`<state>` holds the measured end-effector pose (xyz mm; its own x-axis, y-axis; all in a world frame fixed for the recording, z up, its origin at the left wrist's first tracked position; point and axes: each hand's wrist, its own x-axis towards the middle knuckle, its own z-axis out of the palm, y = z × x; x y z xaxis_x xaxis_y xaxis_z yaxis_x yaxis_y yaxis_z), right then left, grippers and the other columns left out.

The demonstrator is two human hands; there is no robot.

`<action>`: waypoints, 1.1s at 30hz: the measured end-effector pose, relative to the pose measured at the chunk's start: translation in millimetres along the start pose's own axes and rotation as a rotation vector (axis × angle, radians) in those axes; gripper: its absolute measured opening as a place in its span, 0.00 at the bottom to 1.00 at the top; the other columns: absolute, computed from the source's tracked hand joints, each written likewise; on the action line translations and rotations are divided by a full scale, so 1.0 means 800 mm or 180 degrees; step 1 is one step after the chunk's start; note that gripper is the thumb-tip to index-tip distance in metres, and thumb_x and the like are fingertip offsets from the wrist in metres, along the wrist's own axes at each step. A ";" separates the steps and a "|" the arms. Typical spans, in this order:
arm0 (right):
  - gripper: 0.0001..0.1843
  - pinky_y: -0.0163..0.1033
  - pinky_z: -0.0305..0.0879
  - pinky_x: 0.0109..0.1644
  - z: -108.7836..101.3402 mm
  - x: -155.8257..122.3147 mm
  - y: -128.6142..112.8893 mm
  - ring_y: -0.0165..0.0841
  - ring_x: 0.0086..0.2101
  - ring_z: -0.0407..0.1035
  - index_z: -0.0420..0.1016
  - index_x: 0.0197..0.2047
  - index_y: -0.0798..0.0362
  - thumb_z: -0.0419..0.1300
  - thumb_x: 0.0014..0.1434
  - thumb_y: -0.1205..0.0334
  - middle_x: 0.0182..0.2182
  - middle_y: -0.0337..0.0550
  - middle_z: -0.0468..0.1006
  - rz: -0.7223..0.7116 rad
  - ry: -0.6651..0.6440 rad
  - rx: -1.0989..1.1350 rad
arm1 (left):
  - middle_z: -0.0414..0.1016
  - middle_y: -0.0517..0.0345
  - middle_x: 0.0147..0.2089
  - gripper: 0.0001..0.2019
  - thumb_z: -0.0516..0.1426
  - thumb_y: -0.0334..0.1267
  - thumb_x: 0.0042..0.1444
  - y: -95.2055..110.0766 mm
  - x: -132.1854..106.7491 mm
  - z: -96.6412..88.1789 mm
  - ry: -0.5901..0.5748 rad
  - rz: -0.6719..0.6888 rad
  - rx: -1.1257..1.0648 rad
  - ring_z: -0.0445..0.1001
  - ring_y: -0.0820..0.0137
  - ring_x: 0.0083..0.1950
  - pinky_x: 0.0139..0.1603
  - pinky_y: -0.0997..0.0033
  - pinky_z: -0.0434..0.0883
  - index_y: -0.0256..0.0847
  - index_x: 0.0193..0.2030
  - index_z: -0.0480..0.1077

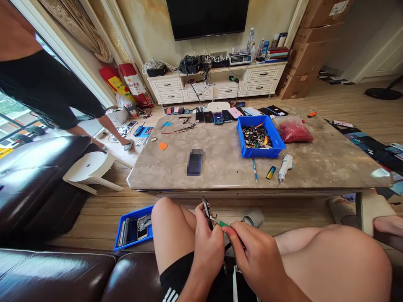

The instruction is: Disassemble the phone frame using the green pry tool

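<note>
Marble coffee table point(252, 167) ahead, clear gap past knees; left hand point(208, 247) grips phone point(207, 211), right hand point(252, 256) pinches green-handled tool point(222, 223); blue tray point(134, 228) on floor, left.

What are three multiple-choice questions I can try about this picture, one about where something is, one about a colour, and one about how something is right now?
1. In this view, where is the red plastic bag compared with the blue tray?
A. Left of it
B. Right of it
C. Under it

2. What colour is the handle of the small tool in the right hand?
A. Red
B. Yellow
C. Green

3. How does the screen of the wall-mounted television look?
A. Dark
B. Showing a bright picture
C. Covered by a cloth

Answers:
1. B, because the bag lies just to the right of the tray.
2. C, because the handle shows green beside the dark phone part held in the left hand.
3. A, because the screen shows only black.
</note>
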<state>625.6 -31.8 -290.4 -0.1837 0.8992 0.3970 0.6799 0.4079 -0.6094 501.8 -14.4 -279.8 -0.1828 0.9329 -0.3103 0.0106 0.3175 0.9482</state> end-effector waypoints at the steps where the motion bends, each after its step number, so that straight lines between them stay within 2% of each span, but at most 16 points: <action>1: 0.21 0.35 0.52 0.32 0.000 0.001 0.002 0.27 0.24 0.65 0.67 0.30 0.52 0.48 0.76 0.59 0.24 0.36 0.70 0.0021 -0.0029 0.0036 | 0.72 0.56 0.44 0.20 0.50 0.30 0.49 0.001 0.002 0.000 -0.0049 0.0010 -0.0031 0.72 0.66 0.44 0.45 0.68 0.67 0.43 0.51 0.58; 3: 0.22 0.35 0.52 0.31 -0.003 0.004 0.005 0.27 0.23 0.64 0.65 0.29 0.52 0.48 0.76 0.58 0.24 0.34 0.70 0.0074 -0.0168 0.0141 | 0.72 0.56 0.45 0.21 0.50 0.29 0.48 0.003 0.005 0.000 -0.0123 0.0056 -0.0043 0.72 0.66 0.46 0.45 0.68 0.67 0.43 0.51 0.58; 6: 0.22 0.35 0.51 0.31 -0.013 0.013 0.013 0.27 0.23 0.63 0.63 0.29 0.52 0.48 0.76 0.56 0.24 0.33 0.70 0.0265 -0.0625 0.0419 | 0.73 0.56 0.44 0.21 0.51 0.27 0.47 0.008 0.009 -0.002 -0.0183 0.0137 0.0022 0.72 0.66 0.45 0.46 0.68 0.67 0.43 0.50 0.60; 10: 0.23 0.36 0.49 0.32 -0.022 0.024 0.021 0.28 0.25 0.64 0.64 0.29 0.51 0.47 0.76 0.51 0.25 0.34 0.71 0.0634 -0.1141 0.0669 | 0.72 0.59 0.42 0.18 0.53 0.28 0.50 0.014 0.013 -0.005 -0.0250 0.0179 0.0197 0.70 0.67 0.43 0.45 0.69 0.66 0.43 0.49 0.62; 14: 0.24 0.37 0.50 0.33 -0.019 0.025 0.021 0.29 0.26 0.64 0.64 0.30 0.51 0.46 0.76 0.49 0.25 0.35 0.71 0.0721 -0.1022 0.0717 | 0.70 0.62 0.39 0.17 0.52 0.28 0.52 0.016 0.015 -0.004 -0.0237 0.0181 0.0267 0.68 0.68 0.40 0.44 0.69 0.65 0.43 0.49 0.61; 21: 0.22 0.35 0.50 0.31 -0.010 0.019 0.009 0.27 0.24 0.61 0.61 0.29 0.51 0.48 0.76 0.54 0.24 0.33 0.69 0.0441 -0.0564 0.0667 | 0.72 0.61 0.42 0.18 0.50 0.27 0.51 0.015 0.012 -0.005 -0.0282 0.0263 0.0105 0.72 0.68 0.43 0.42 0.70 0.65 0.45 0.49 0.61; 25: 0.22 0.35 0.51 0.30 -0.003 0.016 0.004 0.26 0.23 0.61 0.62 0.28 0.51 0.49 0.76 0.56 0.23 0.33 0.69 0.0325 -0.0333 0.0550 | 0.73 0.61 0.41 0.17 0.49 0.26 0.50 0.019 0.010 -0.005 -0.0217 0.0307 0.0108 0.71 0.69 0.42 0.40 0.71 0.65 0.44 0.48 0.61; 29: 0.22 0.35 0.51 0.31 -0.003 0.015 0.003 0.27 0.23 0.62 0.63 0.29 0.51 0.48 0.76 0.55 0.24 0.34 0.70 0.0392 -0.0363 0.0575 | 0.72 0.62 0.40 0.18 0.50 0.26 0.49 0.017 0.009 -0.007 -0.0171 0.0313 0.0155 0.70 0.69 0.40 0.42 0.71 0.65 0.44 0.48 0.62; 33: 0.22 0.35 0.50 0.31 -0.017 0.021 0.007 0.27 0.24 0.62 0.62 0.28 0.51 0.48 0.76 0.54 0.24 0.34 0.70 0.0580 -0.0839 0.0815 | 0.70 0.63 0.40 0.19 0.50 0.27 0.50 0.012 0.010 -0.011 -0.0276 0.0190 0.0227 0.69 0.69 0.40 0.43 0.71 0.66 0.45 0.49 0.61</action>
<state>635.7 -16.4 -277.9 -0.2748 0.9566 0.0975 0.5255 0.2343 -0.8179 491.7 -5.2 -272.8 -0.0942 0.9607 -0.2611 0.0895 0.2694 0.9589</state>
